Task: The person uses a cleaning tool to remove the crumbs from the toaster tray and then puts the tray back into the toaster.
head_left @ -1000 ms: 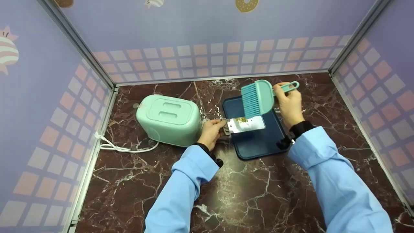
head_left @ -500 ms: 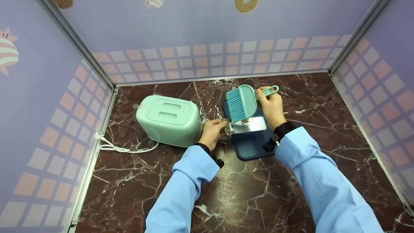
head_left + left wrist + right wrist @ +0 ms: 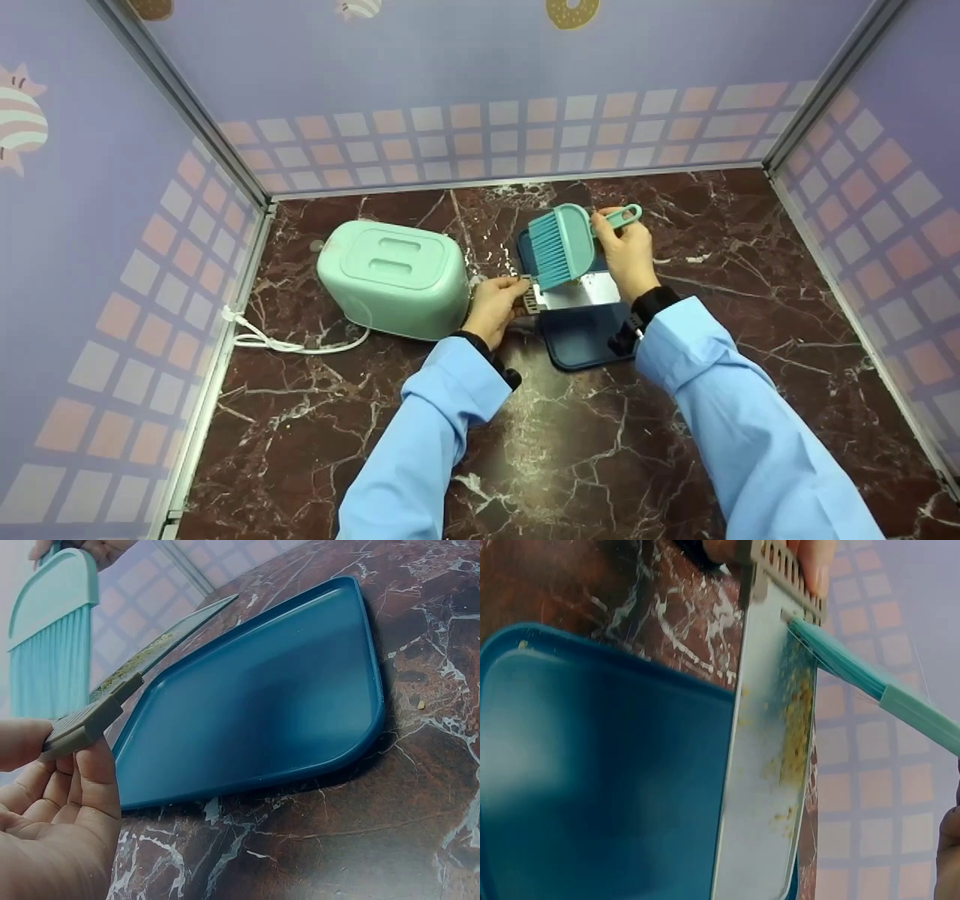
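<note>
My left hand pinches the brownish slotted end of a flat metal crumb tray between thumb and fingers. Yellowish crumbs lie along one long side of its shiny face, which tilts over a dark blue tray. With my right hand I grip the handle of a mint-green brush. Its teal bristles reach the crumb tray's face near the slotted end, as the right wrist view shows. Part of the blue tray is hidden beneath the crumb tray and brush.
A mint-green toaster stands left of my left hand, its white cord running to the left wall. Light crumbs are scattered on the marbled tabletop behind that hand. Patterned panels enclose the back and sides.
My right hand has carried the brush left and slightly toward me, bringing the bristles to the crumb tray's slotted end. The crumb tray has shifted slightly right; the toaster and blue tray have stayed put.
</note>
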A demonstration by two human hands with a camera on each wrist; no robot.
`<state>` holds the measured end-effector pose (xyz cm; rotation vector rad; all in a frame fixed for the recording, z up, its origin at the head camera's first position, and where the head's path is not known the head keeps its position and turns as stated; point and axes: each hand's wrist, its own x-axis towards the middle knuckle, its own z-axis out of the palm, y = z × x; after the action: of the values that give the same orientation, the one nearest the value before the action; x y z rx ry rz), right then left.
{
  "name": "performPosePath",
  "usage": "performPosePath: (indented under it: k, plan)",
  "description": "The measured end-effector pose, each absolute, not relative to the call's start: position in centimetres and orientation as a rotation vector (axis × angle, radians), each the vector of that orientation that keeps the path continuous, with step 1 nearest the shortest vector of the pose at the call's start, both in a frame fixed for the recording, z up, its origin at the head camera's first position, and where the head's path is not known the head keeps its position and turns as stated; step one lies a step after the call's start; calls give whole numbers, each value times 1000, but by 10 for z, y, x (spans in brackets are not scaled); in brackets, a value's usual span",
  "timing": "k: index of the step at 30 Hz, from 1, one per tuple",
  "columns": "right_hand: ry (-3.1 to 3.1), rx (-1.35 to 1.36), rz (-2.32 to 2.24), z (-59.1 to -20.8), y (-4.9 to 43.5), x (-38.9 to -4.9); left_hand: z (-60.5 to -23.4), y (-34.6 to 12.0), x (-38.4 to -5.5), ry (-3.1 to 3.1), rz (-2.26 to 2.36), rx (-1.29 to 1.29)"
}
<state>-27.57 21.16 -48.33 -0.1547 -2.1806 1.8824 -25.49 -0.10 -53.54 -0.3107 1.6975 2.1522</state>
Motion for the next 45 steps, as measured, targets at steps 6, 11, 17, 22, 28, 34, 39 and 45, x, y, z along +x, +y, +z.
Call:
performPosePath:
  k: [6, 11, 17, 22, 28, 34, 39, 45]
  plan:
    - [-2179, -181, 1857, -486, 222, -276, -536, -1, -255, 1672, 2176, -310]
    - [-2212, -218, 1799, -484, 230, -275, -537, -2, -255, 1664, 2187, -300]
    - [-2260, -270, 1737, -483, 245, -275, -537, -3, -257, 1659, 2184, -302]
    - [-2271, -289, 1687, -487, 255, -277, -537, -6, -257, 1664, 2172, -300]
    - [-2311, -317, 1619, -490, 266, -277, -539, -9, -257, 1682, 2164, -279]
    - [-2310, -329, 1613, -491, 277, -276, -540, -11, -258, 1691, 2163, -271]
    - [-2304, -362, 1604, -489, 282, -274, -541, -12, -259, 1688, 2170, -280]
    - [-2287, -410, 1605, -484, 285, -272, -541, -12, -259, 1691, 2179, -299]
